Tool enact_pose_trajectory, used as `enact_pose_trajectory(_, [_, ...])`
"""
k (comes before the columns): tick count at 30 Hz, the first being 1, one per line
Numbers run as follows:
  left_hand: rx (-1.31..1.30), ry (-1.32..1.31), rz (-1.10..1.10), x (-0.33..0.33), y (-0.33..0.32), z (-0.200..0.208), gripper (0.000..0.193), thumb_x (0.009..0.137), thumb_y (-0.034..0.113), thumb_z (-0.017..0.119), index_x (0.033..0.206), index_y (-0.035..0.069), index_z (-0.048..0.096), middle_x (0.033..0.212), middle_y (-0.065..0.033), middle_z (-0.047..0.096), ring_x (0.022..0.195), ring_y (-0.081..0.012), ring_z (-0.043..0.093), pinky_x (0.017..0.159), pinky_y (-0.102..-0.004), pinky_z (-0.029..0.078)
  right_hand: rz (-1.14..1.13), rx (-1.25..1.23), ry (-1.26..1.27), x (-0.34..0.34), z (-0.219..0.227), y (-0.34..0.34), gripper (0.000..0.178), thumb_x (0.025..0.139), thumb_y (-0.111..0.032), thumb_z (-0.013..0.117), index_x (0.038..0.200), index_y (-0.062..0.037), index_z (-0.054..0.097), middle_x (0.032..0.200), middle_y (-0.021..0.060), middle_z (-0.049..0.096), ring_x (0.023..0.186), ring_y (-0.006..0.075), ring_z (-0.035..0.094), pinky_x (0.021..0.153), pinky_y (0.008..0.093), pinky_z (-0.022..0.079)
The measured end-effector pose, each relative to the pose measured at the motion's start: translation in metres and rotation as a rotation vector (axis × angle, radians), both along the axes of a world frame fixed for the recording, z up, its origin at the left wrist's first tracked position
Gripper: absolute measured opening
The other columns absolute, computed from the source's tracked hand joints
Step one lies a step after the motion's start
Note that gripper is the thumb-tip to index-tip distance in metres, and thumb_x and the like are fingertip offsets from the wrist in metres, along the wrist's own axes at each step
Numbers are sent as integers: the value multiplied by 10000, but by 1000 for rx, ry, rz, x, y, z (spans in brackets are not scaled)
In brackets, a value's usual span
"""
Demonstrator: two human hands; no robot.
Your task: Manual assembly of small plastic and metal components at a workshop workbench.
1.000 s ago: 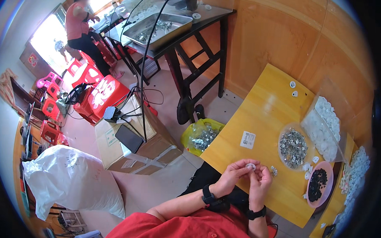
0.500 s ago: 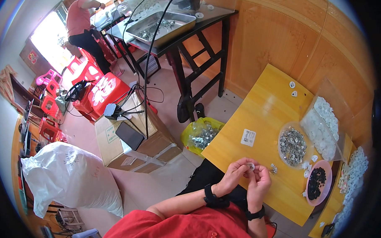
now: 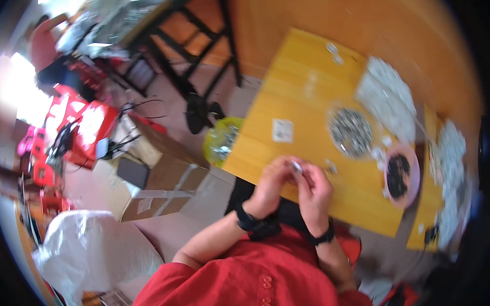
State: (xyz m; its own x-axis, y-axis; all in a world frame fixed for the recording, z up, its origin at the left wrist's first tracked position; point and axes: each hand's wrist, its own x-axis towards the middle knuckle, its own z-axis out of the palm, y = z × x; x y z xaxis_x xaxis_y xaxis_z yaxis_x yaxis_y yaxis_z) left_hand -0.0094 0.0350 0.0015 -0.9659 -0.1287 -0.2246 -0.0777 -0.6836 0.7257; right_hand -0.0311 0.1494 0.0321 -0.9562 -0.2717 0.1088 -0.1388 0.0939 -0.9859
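My left hand and my right hand meet over the near edge of the yellow table. Their fingertips pinch a small round white piece between them; its finer detail is blurred. Just right of the fingers, a few loose metal bits lie on the tabletop. Beyond them is a heap of small silver metal parts in a shallow, clear round dish. A pink bowl with small black parts stands at the right edge.
A mound of white pieces lies at the back right, more farther right. A white label card rests on the table. To the left are a yellow bag, a cardboard box, a white sack and red stools. Another person stands far left.
The view has swung, so the table and its contents appear higher and farther left, with blur. Both hands still pinch the white piece together.
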Motion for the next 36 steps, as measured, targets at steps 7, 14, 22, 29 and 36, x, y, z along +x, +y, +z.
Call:
enact_pose_trajectory(7, [41,-89,-96,-10,-5,12,283,930,89,435,1169,-6,553,1052,-91,632,908,-142,601,807,-277,489,-61,-221,-179,-12,-3,1,73,885,12,588,952,41,590,815,75,656,709,107,644,623,233,520])
enact_pose_trajectory(14, [26,-111,-60,-1,6,16,315,934,87,438,1226,-11,502,1057,-80,601,940,-150,592,840,-278,477,3,-253,-287,-12,-11,12,71,883,-14,601,937,32,591,809,78,661,683,131,659,601,240,521])
enact_pose_trajectory(22, [66,-152,34,31,-15,12,210,926,75,492,1091,-8,589,938,-70,649,796,-124,619,726,-257,505,43,51,40,21,-12,-3,120,879,42,566,994,27,536,857,102,648,759,127,663,662,255,536])
enact_pose_trajectory(29, [30,-105,-152,33,-32,17,287,938,70,495,1199,-25,567,1062,-110,645,943,-160,622,828,-304,509,104,-338,-320,20,-12,-1,101,910,-15,578,1003,18,553,899,82,650,765,114,653,631,219,527])
enact_pose_trajectory(36, [-43,-196,-159,32,-34,11,352,970,117,482,1297,-13,489,1174,-194,602,1059,-234,617,914,-336,513,-96,287,31,2,-16,42,172,831,-92,664,980,-21,616,850,133,650,647,231,639,578,318,492])
